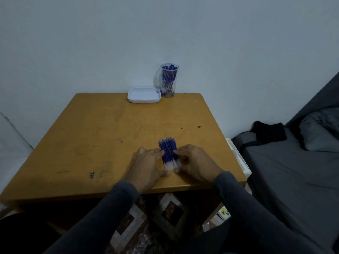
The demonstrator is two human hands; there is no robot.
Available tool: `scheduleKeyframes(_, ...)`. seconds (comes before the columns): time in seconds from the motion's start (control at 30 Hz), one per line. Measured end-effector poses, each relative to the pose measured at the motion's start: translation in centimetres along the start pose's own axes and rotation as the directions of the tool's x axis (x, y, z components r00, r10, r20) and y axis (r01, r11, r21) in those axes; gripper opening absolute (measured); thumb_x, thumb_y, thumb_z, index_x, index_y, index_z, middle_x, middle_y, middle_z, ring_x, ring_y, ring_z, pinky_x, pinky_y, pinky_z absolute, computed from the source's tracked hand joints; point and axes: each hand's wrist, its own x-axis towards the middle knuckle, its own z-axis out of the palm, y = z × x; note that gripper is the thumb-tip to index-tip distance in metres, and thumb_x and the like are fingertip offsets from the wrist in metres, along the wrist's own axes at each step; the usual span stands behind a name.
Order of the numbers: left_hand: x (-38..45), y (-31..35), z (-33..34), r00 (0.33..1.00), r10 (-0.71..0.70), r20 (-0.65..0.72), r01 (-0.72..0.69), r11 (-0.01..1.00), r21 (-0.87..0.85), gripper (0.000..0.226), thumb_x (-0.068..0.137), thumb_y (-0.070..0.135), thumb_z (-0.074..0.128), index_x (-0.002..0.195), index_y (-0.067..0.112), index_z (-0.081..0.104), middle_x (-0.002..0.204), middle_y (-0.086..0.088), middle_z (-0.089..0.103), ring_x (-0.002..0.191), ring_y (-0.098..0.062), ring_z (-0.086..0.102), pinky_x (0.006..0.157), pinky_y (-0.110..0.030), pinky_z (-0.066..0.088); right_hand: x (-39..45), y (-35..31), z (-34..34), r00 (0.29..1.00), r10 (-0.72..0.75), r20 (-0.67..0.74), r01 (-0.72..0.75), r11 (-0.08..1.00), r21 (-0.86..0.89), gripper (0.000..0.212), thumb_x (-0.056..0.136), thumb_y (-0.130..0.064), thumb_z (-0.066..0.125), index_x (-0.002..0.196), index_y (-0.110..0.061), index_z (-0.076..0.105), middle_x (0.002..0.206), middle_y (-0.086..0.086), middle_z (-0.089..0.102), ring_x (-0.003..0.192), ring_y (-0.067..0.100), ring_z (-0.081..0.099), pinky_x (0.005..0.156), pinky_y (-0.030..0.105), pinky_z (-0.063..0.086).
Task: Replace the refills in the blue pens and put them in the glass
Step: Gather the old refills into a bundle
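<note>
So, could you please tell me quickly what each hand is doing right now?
Left hand: fingers touch the left side of the bundle of blue refills on the table; whether it grips is unclear.
Right hand: same, on the bundle's right side.
</note>
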Motion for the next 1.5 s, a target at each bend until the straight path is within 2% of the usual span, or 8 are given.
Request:
scheduleKeyframes(0.2, 0.5, -0.1, 0.2, 0.999, 0.021, 0.024, -0.02, 1.0, -0.014, 0.079, 0.086, 0.049, 0.072, 0.154, 0.027, 0.036, 0.158, 0.017, 0.034, 0.135, -0.011, 0.028, 0.116, -0.034, 0.031, 0.3, -0.1, 0.7, 0.999, 0.012, -0.041, -0.009, 0.997, 0.075, 0.065, 0.089, -0.024, 0.077, 0.149, -0.022, 0.051, 0.15, -0.004, 0.052, 0.13, 0.012, 0.051, 0.105, 0.017, 0.035)
scheduleKeyframes(0.33, 0.9, 0.1, 0.1, 0.999, 0.029, 0.034, -0.03, 0.999, 0.022, 0.078, 0.087, 0.048, 0.071, 0.154, 0.029, 0.035, 0.159, 0.018, 0.032, 0.135, -0.012, 0.028, 0.116, -0.034, 0.03, 0.4, -0.2, 0.2, 0.999, -0.039, 0.002, 0.039, 0.999, 0.029, 0.059, 0.091, -0.024, 0.076, 0.146, -0.018, 0.055, 0.152, 0.0, 0.049, 0.13, 0.015, 0.052, 0.11, 0.023, 0.04)
scheduleKeyframes(0.73, 1.4, -2.4, -0.5, 0.997, 0.067, 0.042, -0.07, 0.995, 0.074, 0.071, 0.09, 0.057, 0.061, 0.153, 0.038, 0.034, 0.16, 0.022, 0.026, 0.126, -0.01, 0.03, 0.109, -0.036, 0.031, 3.0, -1.2, 0.5, 0.994, -0.095, 0.054, 0.102, 0.982, -0.156, 0.06, 0.098, -0.041, 0.063, 0.152, -0.02, 0.047, 0.16, 0.0, 0.042, 0.137, 0.021, 0.039, 0.108, 0.026, 0.024)
scheduleKeyframes(0.83, 1.8, -3.0, -0.6, 0.997, 0.072, 0.033, -0.075, 0.994, 0.083, 0.069, 0.092, 0.056, 0.059, 0.153, 0.038, 0.034, 0.161, 0.024, 0.025, 0.124, -0.009, 0.03, 0.107, -0.035, 0.029, 3.4, -1.1, 1.1, 0.998, -0.069, -0.012, 0.067, 0.985, -0.157, 0.059, 0.096, -0.048, 0.062, 0.15, -0.029, 0.05, 0.154, -0.007, 0.05, 0.13, 0.02, 0.038, 0.108, 0.038, 0.033)
scheduleKeyframes(0.97, 2.6, -3.8, -0.9, 0.998, 0.06, 0.012, -0.061, 0.996, 0.062, 0.066, 0.093, 0.056, 0.058, 0.152, 0.038, 0.036, 0.159, 0.025, 0.027, 0.124, -0.009, 0.03, 0.106, -0.034, 0.028, 4.5, -1.3, 1.6, 0.996, -0.048, -0.074, 0.034, 0.984, -0.176, 0.051, 0.097, -0.05, 0.058, 0.145, -0.033, 0.053, 0.137, -0.005, 0.059, 0.128, 0.018, 0.037, 0.1, 0.039, 0.03)
scheduleKeyframes(1.1, 3.2, -5.0, -1.2, 0.998, 0.057, -0.009, -0.057, 0.997, 0.045, 0.064, 0.094, 0.054, 0.057, 0.153, 0.037, 0.037, 0.159, 0.024, 0.029, 0.126, -0.009, 0.029, 0.104, -0.033, 0.026, 6.1, -2.8, 1.7, 0.997, -0.053, -0.05, 0.044, 0.985, -0.164, 0.041, 0.1, -0.042, 0.058, 0.136, -0.021, 0.062, 0.131, 0.002, 0.062, 0.118, 0.02, 0.047, 0.101, 0.033, 0.037)
scheduleKeyframes(1.2, 3.6, -5.6, -1.5, 0.998, 0.054, -0.01, -0.054, 0.997, 0.056, 0.065, 0.095, 0.055, 0.057, 0.153, 0.036, 0.037, 0.159, 0.024, 0.03, 0.126, -0.009, 0.028, 0.107, -0.035, 0.026, 6.7, -3.6, 1.3, 0.999, -0.046, -0.024, 0.043, 0.993, -0.109, 0.047, 0.102, -0.033, 0.059, 0.144, -0.012, 0.056, 0.139, 0.011, 0.05, 0.123, 0.023, 0.048, 0.105, 0.032, 0.041)
scheduleKeyframes(1.5, 4.5, -6.6, -1.6, 0.997, 0.073, -0.026, -0.071, 0.996, 0.048, 0.068, 0.092, 0.059, 0.057, 0.153, 0.036, 0.037, 0.158, 0.025, 0.029, 0.127, -0.009, 0.028, 0.108, -0.034, 0.025, 8.0, -3.2, 1.1, 0.995, -0.078, 0.069, 0.081, 0.996, -0.047, 0.057, 0.098, -0.026, 0.067, 0.15, -0.013, 0.048, 0.14, 0.007, 0.041, 0.123, 0.022, 0.046, 0.106, 0.031, 0.042)
